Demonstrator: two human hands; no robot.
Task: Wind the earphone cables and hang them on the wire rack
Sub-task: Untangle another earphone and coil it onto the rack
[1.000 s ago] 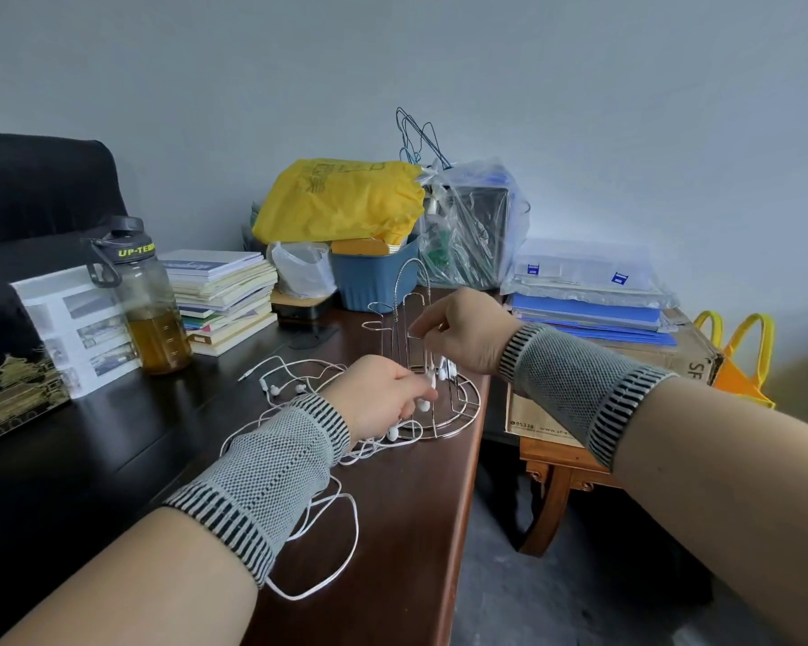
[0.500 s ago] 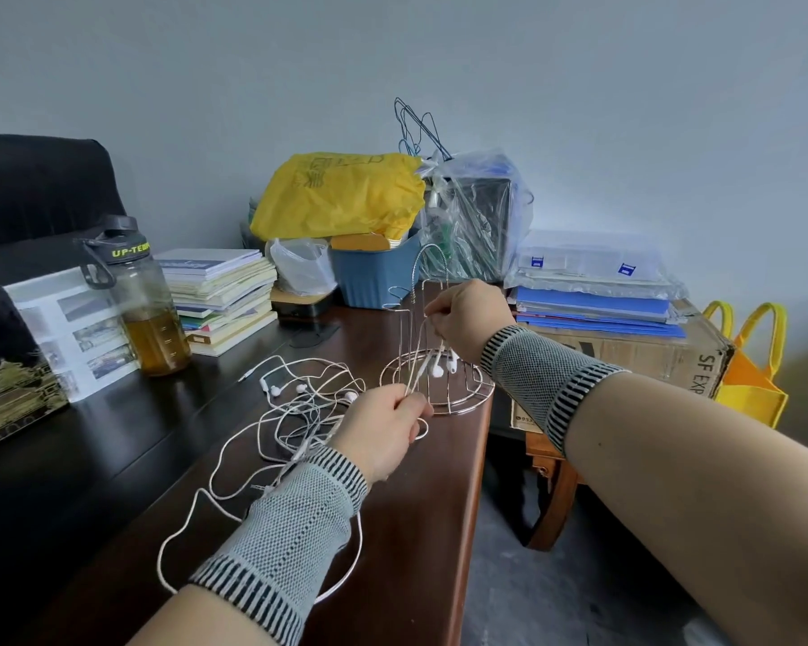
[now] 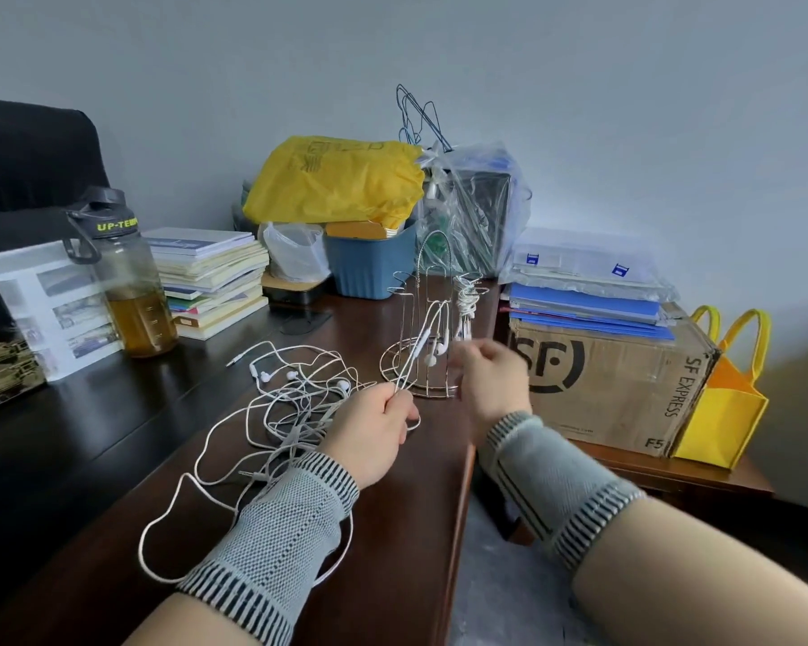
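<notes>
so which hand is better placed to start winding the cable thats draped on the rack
Right. The left hand already pinches the draped cable low down, anchoring it. The right hand looks free, though blurred, and sits beside the wire rack near the dangling earbuds, so it can probably coil.

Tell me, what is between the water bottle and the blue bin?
In the head view, a stack of books and a white plastic bag sit between the water bottle and the blue bin.

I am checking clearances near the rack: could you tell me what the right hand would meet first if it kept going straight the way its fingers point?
Probably the wire rack: the blurred right hand points at its base, though depth is unclear.
</notes>
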